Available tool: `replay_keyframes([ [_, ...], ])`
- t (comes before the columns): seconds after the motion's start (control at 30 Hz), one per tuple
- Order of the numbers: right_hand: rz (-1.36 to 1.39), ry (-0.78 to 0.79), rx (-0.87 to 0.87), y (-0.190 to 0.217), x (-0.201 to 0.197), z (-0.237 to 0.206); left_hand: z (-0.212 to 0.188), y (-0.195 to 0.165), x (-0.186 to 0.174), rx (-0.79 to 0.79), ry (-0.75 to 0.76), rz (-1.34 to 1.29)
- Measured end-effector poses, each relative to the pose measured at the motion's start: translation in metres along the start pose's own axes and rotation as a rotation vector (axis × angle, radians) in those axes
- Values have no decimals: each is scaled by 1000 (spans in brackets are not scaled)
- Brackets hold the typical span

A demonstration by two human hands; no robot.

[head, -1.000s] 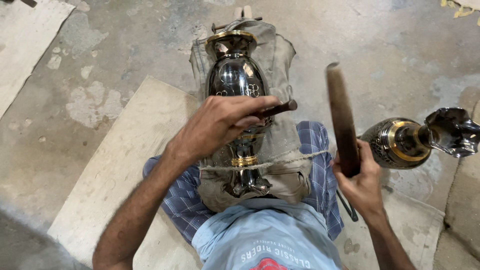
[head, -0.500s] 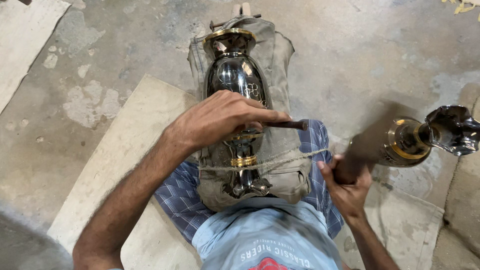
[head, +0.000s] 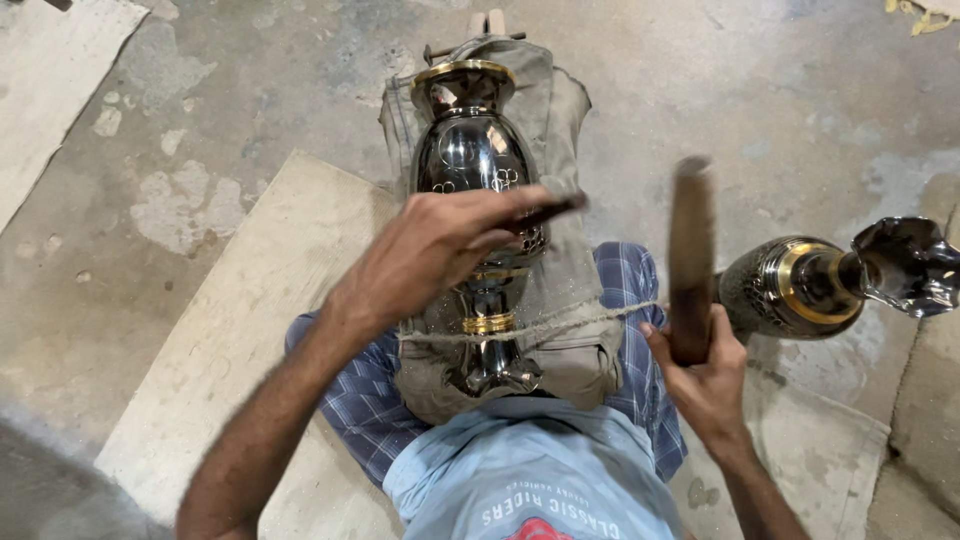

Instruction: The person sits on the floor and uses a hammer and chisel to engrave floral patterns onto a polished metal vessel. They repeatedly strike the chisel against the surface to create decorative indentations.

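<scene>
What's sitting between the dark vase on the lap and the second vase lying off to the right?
In the head view, the right hand holding a raised wooden stick lies between the dark vase and second vase.

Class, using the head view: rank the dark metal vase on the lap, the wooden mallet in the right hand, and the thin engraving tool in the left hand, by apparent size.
1. Dark shiny gold-banded metal vase, largest.
2. Brown wooden mallet; raised nearer the camera, so it may look bigger than it is.
3. Thin dark engraving tool, smallest, mostly hidden by the left hand.
</scene>
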State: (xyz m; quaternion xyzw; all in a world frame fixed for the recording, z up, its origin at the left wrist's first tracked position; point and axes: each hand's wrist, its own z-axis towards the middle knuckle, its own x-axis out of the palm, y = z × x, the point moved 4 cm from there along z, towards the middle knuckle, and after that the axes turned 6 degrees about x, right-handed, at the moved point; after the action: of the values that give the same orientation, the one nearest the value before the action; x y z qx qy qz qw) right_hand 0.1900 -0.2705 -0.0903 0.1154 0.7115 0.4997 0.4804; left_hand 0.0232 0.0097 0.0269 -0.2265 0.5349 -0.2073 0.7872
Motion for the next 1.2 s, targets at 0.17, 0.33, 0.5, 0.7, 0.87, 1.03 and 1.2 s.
replay_keyframes([
  [0.17, -121, 32, -372, 32, -18, 11, -14, 6, 9, -38, -179, -67],
  [0.33, -154, 32, -445, 50, -33, 32, -17, 9, 13, -70, -194, -56],
  [0.5, -129, 121, -473, 79, -44, 49, -18, 1, 12, -47, -186, 29],
  [0.7, -632, 138, -506, 108, -55, 54, -17, 0, 11, 42, -239, -23],
  [0.87, -527, 136, -355, 105, -59, 62, -16, 7, 15, -88, -157, -16],
  [1.03, -392, 85, -466, 106, -54, 56, -14, 5, 14, -76, -152, -12],
  [1.2, -596, 106, -399, 93, -48, 51, -11, 3, 14, -54, -70, 25],
])
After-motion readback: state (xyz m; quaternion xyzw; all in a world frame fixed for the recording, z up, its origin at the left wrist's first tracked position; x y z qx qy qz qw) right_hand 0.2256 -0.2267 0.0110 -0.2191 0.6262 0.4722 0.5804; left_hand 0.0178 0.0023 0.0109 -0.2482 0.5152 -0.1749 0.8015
